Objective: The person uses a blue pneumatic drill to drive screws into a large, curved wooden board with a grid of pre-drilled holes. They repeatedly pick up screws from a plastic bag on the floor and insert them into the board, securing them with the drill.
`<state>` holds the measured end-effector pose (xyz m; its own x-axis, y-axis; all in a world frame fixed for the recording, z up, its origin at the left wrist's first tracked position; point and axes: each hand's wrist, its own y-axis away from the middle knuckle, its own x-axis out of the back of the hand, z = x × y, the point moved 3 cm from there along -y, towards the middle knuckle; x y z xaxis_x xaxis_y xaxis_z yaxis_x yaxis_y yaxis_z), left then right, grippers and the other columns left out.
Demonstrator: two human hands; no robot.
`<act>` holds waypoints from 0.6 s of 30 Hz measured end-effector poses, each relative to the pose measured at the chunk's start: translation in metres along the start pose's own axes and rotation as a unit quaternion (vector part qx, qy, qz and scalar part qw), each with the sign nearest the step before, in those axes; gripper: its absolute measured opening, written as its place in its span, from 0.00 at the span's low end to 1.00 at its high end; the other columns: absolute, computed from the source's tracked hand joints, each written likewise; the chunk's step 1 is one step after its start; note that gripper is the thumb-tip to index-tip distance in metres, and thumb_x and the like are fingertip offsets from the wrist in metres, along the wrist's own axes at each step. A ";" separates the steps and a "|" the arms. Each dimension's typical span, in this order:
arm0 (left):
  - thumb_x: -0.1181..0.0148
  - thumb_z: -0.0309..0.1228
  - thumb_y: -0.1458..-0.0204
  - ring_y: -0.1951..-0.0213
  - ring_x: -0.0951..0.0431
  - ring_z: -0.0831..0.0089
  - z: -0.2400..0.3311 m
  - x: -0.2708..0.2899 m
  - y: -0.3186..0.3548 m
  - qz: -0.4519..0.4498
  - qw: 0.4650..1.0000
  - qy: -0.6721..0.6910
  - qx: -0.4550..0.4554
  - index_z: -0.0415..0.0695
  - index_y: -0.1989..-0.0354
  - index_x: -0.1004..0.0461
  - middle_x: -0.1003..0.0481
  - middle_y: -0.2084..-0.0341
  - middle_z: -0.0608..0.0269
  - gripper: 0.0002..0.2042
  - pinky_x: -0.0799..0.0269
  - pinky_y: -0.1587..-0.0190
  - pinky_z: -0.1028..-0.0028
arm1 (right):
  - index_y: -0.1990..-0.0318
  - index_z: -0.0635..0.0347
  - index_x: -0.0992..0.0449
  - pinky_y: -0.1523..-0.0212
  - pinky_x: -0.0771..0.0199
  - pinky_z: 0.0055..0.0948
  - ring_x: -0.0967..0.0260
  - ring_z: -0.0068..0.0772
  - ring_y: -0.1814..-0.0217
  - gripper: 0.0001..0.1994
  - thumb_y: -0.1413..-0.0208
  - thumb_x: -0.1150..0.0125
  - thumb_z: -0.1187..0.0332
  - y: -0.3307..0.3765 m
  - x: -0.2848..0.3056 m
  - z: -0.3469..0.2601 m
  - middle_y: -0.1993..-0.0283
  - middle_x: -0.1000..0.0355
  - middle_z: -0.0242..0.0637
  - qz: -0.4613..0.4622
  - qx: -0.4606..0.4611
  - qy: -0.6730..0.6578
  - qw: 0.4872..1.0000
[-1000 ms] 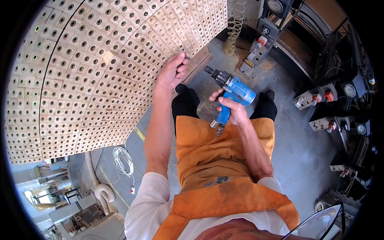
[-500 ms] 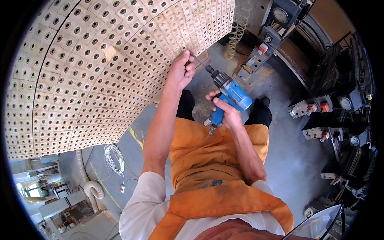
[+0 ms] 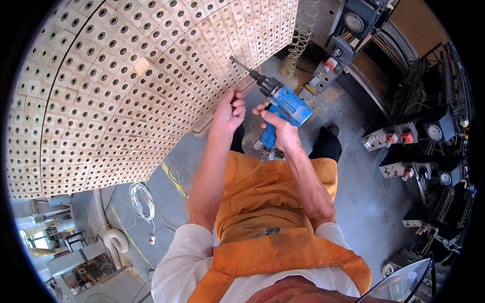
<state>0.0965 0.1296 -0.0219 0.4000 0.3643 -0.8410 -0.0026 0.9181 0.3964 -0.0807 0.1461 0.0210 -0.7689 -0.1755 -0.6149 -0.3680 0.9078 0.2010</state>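
My right hand (image 3: 284, 130) is wrapped round the handle of a blue impact driver (image 3: 292, 105), with a thin hose running from the handle's base. The driver's long bit (image 3: 243, 65) points up and left, its dark tip in front of a panel of pale wooden blocks (image 3: 151, 108). Whether the tip touches the wood I cannot tell. Many holes in the panel carry dark metal rings; those near the bit are bare. Below the bit, my left hand (image 3: 231, 110) is closed with fingers curled by the panel's lower edge; anything inside is hidden.
A small loose-looking wooden block (image 3: 144, 66) stands out from the panel. A coiled air hose (image 3: 299, 45) hangs beyond the panel. Machine units with gauges (image 3: 434, 132) line the right side. A white cable coil (image 3: 141, 202) and a ribbed duct (image 3: 115, 240) lie at the left.
The driver has moved up and left, its bit now over the panel. My left hand has come off the bit's tip and dropped lower.
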 end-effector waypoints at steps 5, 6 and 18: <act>0.53 0.32 0.39 0.76 0.33 0.80 -0.026 0.017 0.037 0.142 0.988 0.055 -0.012 0.37 0.59 0.32 0.30 0.69 0.62 0.10 0.42 0.82 0.86 | 0.56 0.62 0.30 0.67 0.31 0.26 0.26 0.34 0.54 0.12 0.49 0.42 0.77 0.000 -0.001 -0.001 0.60 0.26 0.36 -0.008 0.002 0.006 1.000; 0.53 0.32 0.39 0.76 0.33 0.80 -0.035 0.031 0.039 0.154 0.987 0.033 0.020 0.37 0.59 0.32 0.30 0.69 0.62 0.10 0.42 0.82 0.86 | 0.55 0.62 0.30 0.67 0.31 0.26 0.26 0.33 0.54 0.13 0.49 0.42 0.77 0.000 -0.002 0.000 0.59 0.26 0.36 -0.008 0.001 0.005 1.000; 0.50 0.36 0.39 0.79 0.38 0.87 0.008 -0.011 0.033 -0.003 0.978 -0.201 -0.056 0.43 0.61 0.31 0.33 0.74 0.71 0.09 0.43 0.83 0.89 | 0.53 0.59 0.30 0.65 0.31 0.25 0.27 0.33 0.50 0.13 0.47 0.42 0.77 0.034 0.017 -0.004 0.56 0.27 0.35 -0.023 -0.002 -0.016 1.000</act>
<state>0.0989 0.1545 0.0035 0.7285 0.2876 -0.6217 -0.0894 0.9397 0.3300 -0.1083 0.1722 0.0204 -0.7337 -0.2051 -0.6478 -0.4053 0.8972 0.1751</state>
